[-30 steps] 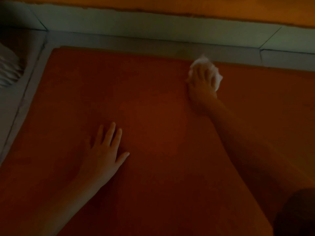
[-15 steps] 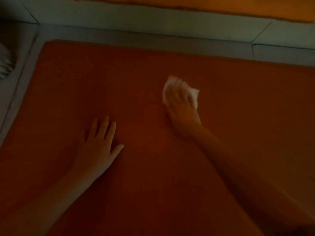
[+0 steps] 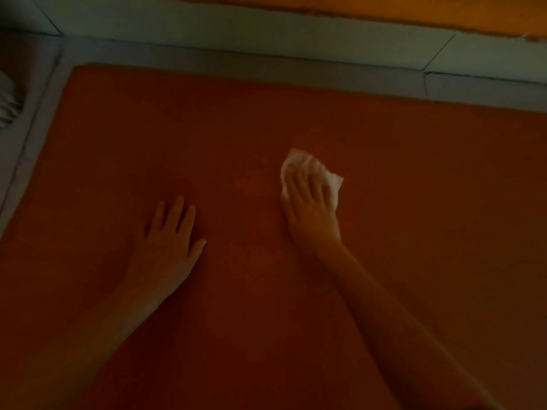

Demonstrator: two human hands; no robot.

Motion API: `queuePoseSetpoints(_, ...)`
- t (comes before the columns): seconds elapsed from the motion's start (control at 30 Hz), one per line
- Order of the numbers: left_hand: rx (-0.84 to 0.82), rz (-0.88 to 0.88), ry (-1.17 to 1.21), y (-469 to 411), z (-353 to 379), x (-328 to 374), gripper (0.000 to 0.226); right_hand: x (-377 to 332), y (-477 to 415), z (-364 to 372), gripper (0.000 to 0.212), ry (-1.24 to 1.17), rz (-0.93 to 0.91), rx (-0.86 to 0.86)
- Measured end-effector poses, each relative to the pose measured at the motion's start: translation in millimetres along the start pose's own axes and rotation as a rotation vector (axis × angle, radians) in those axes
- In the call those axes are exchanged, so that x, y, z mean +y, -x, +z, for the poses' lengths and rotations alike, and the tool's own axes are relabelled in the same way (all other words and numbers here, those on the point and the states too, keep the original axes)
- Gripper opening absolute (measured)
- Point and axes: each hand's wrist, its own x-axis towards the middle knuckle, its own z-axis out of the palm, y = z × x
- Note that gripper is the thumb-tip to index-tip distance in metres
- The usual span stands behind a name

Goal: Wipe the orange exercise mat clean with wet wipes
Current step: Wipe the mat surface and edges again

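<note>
right grip (image 3: 310, 202): fingers straight and held together, pressing flat on the wet wipe (image 3: 335, 184); not curled round it
wet wipe: white, crumpled, under the right fingers, edges sticking out past the fingertips and on the right side; lies on the orange mat (image 3: 414, 208), around mid-width
left grip (image 3: 165, 247): fingers spread, palm flat on the mat, holds nothing, well left of the wipe
change: 1 s ago the wipe was at the mat's far edge; now pulled back toward the person, a bit nearer than 0.5 s ago; left grip stayed put
surroundings: tiled floor (image 3: 266, 59) past the far edge; white object (image 3: 7, 102) at left, too dim to identify
</note>
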Motion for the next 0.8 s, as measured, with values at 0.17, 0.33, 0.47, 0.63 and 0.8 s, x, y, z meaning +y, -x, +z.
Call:
queuePoseSetpoints(0.17,-0.023,-0.005,0.012,15,5,8,0.066,35,77,-3,0.054,-0.038,-0.482,-0.122)
queuePoseSetpoints(0.33,-0.082,-0.016,0.012,33,9,15,0.065,62,83,0,0.059,0.005,-0.199,-0.099)
queuePoseSetpoints(0.47,-0.167,-0.011,-0.027,45,2,26,0.068,-12,103,9,0.065,-0.103,-0.017,-0.092)
queuePoseSetpoints(0.63,-0.257,0.040,-0.008,66,-3,40,0.068,-34,144,-2,0.050,-0.315,-0.170,-0.223)
queuePoseSetpoints(0.8,-0.246,0.077,0.053,82,5,46,0.064,11,162,10,0.059,-0.006,-0.165,-0.236)
